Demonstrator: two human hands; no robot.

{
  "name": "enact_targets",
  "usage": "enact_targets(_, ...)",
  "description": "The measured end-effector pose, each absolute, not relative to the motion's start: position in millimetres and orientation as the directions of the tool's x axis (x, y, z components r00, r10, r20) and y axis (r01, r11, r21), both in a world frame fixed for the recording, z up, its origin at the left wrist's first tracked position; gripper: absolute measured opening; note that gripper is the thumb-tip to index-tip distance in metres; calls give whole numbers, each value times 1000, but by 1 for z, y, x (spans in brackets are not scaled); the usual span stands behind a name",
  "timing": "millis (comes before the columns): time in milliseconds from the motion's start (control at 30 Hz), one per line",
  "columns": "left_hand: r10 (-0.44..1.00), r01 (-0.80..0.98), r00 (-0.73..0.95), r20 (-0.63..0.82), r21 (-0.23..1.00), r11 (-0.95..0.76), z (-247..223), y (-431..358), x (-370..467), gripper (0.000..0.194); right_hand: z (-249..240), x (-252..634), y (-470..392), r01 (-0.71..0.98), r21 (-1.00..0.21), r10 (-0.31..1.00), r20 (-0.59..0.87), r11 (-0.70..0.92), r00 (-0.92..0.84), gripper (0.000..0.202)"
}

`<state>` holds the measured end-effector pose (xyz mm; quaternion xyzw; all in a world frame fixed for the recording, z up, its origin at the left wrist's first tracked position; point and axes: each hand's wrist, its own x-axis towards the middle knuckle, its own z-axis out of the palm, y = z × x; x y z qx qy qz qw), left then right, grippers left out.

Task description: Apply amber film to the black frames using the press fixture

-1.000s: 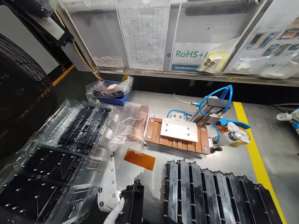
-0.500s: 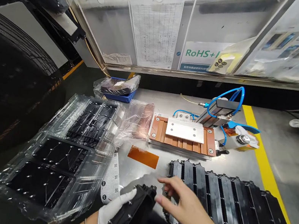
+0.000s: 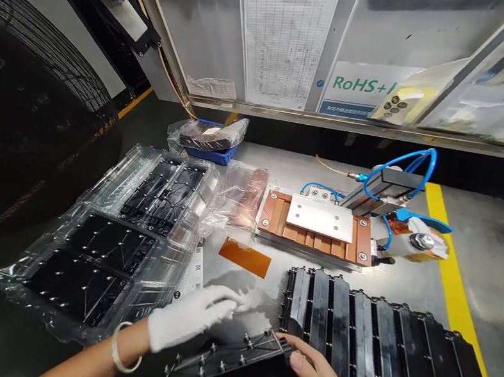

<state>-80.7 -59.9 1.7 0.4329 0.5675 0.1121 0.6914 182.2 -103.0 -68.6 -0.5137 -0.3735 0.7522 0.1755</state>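
Observation:
A black plastic panel with small metal studs along its edge is tilted at the bottom centre. My bare right hand grips its upper right end, thumb on the near face. Just above the panel is my left hand in a white glove, fingers stretched out and slightly blurred, apart from the panel. Beyond the gloved hand lies an orange film sheet on the metal table. A white label sheet is partly hidden behind the glove.
Several black panels stand in a row at right. A brown-and-silver fixture with blue air hoses sits behind. Clear plastic trays with black panels lie at left. A blue bin and a bottle stand farther back.
My left hand has let go of the black panel and moved up off it. My right hand has closed on the panel's end, and the panel has turned to lie more sideways.

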Motion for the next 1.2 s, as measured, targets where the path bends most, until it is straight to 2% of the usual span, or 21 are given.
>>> enact_targets(67,711,439,367,-600,786,436,29,-62,-85,34,-80,189,-116,80,-735,679,-657,-673,-327,65)
enact_targets(167,703,501,481,-523,822,269,41,-77,-80,24,-93,192,-128,18,-739,713,-656,-674,-247,65)
enact_targets(233,724,453,484,-491,849,272,29,-84,-69,27,-95,189,-133,-36,-742,737,-656,-669,-165,66)
enact_targets(400,776,278,400,-488,871,404,-8,-78,-42,15,-83,173,-139,-156,-731,743,-668,-665,-39,67)
enact_targets(533,768,274,414,-488,872,406,-13,-77,-35,15,-76,168,-140,-126,-726,731,-682,-676,8,69)
enact_targets(633,729,314,453,-514,857,409,-13,-80,-32,21,-83,171,-141,-77,-736,738,-675,-673,-2,69)
enact_targets(767,696,358,561,-448,890,284,-11,-79,-28,32,-95,179,-144,-41,-740,740,-669,-672,-71,71)
enact_targets(933,690,278,650,-319,945,175,-3,-81,-39,30,-101,186,-145,-83,-713,718,-691,-696,-85,74)
enact_targets(1067,776,377,508,-374,906,190,-4,-82,-53,23,-99,186,-146,-141,-721,733,-678,-679,-60,69)
enact_targets(1200,826,435,381,-415,869,236,-13,-80,-54,17,-101,182,-150,-116,-737,744,-668,-666,-27,68)
